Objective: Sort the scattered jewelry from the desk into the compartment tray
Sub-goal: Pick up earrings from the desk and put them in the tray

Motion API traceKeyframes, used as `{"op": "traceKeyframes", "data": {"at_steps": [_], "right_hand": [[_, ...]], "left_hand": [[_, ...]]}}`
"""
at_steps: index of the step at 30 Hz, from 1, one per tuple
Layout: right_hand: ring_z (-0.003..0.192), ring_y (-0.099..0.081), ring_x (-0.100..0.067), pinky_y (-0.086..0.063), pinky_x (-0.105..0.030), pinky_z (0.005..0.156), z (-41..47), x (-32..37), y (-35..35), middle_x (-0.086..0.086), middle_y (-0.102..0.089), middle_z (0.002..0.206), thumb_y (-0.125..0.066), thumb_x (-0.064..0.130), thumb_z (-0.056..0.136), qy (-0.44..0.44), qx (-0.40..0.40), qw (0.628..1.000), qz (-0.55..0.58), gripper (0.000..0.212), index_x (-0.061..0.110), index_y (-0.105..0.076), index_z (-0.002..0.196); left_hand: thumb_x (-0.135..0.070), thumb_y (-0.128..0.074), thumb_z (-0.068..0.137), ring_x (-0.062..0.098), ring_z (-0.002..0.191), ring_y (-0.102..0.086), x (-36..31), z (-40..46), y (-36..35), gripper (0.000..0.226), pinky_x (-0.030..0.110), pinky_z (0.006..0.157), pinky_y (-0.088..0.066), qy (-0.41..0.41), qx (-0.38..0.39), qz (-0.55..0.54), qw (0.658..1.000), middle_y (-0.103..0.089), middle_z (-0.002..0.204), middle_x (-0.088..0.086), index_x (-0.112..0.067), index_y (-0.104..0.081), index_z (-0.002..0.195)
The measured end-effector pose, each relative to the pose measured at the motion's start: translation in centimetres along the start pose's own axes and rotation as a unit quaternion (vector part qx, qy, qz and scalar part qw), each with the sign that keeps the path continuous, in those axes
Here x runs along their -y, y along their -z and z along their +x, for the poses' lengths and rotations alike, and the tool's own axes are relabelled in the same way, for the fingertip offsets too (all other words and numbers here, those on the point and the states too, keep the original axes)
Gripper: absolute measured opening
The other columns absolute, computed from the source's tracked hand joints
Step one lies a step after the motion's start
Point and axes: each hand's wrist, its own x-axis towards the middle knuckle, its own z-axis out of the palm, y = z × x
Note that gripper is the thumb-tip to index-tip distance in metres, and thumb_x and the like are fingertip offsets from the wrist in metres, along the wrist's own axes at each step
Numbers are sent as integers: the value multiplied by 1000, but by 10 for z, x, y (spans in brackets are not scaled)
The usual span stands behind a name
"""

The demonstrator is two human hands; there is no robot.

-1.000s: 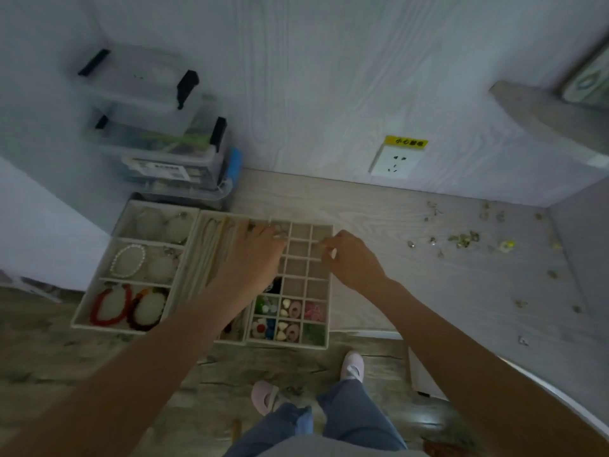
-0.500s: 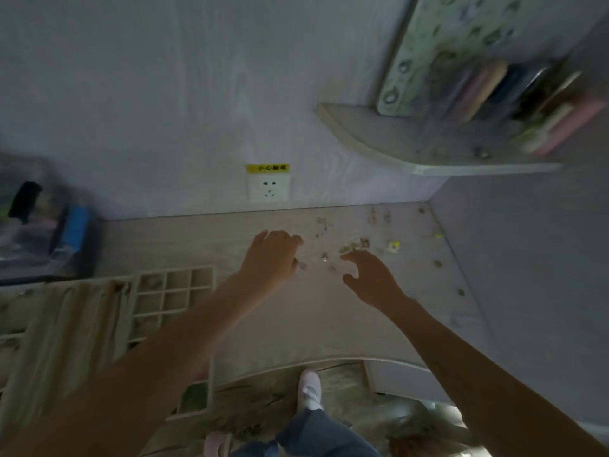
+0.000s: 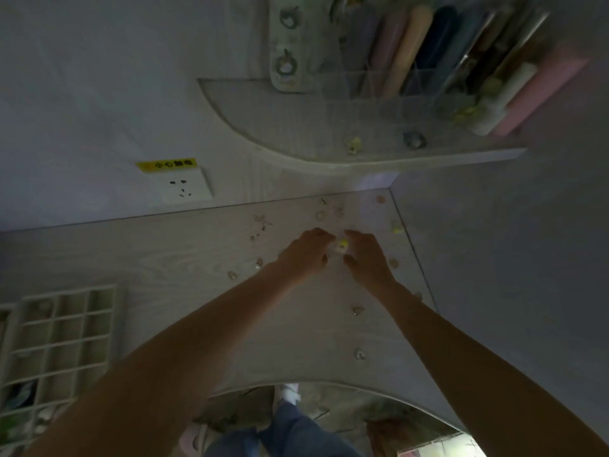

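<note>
on the desk (image 3: 184, 258) both hands, left hand (image 3: 304, 255) and right hand (image 3: 367, 258), curl round a yellow piece (image 3: 342, 244), much scattered jewelry (image 3: 357, 310) still outside the compartment tray (image 3: 62, 328).

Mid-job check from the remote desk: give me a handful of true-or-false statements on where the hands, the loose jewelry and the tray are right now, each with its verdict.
1. Both hands meet over a small yellow piece on the desk. True: the left hand and right hand flank it.
2. The compartment tray lies by the right hand. False: it lies at the far left, away from both hands.
3. Small pieces are scattered on the desk. True: one lies by the left forearm, another near the front edge.
4. The wall socket has a plug in it. False: its holes are bare.
5. The shelf above the desk holds nothing. False: a clear organizer stands on it.
</note>
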Motion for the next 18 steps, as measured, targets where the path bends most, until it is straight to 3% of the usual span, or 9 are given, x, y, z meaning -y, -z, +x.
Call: {"op": "traceKeyframes", "data": {"at_steps": [3,4,10,13,18], "right_hand": [[110,-50,-30,-27,-17,68,15,1,-2,-16,-59,115,-48,7,92,-24,-45,998,39,26,2,-58,115],[103,-55,-29,-26,-16,64,18,2,-2,-17,-63,108,-49,8,92,-37,-57,996,66,21,0,-61,107],[85,-58,-19,-32,-15,56,15,-4,3,-10,-66,94,-62,17,89,-56,-79,978,187,18,2,-63,99],[68,-48,-5,-35,-2,51,13,-11,5,-1,-58,82,-68,19,84,-62,-87,969,225,20,3,-62,96],[79,-53,-13,-37,-2,54,14,-20,8,0,-59,88,-71,18,82,-81,-104,958,253,26,5,-59,100]], "left_hand": [[-5,-42,94,30,126,-41,-16,24,-8,42,31,100,-30,34,2,-31,999,-44,136,16,-3,-42,135],[-6,-41,94,30,126,-42,-20,31,-10,39,30,97,-30,48,3,-31,998,-47,133,16,-3,-45,132],[-16,-50,94,24,123,-48,-18,48,-10,35,23,96,-30,95,-37,-113,988,-55,132,9,-9,-56,128],[-22,-60,88,23,111,-57,-20,48,-8,28,23,85,-39,98,-29,-154,983,-64,117,8,-11,-68,112],[-17,-62,86,21,104,-60,-26,55,-12,22,18,70,-35,109,-25,-214,970,-68,108,9,-12,-70,106]]}}
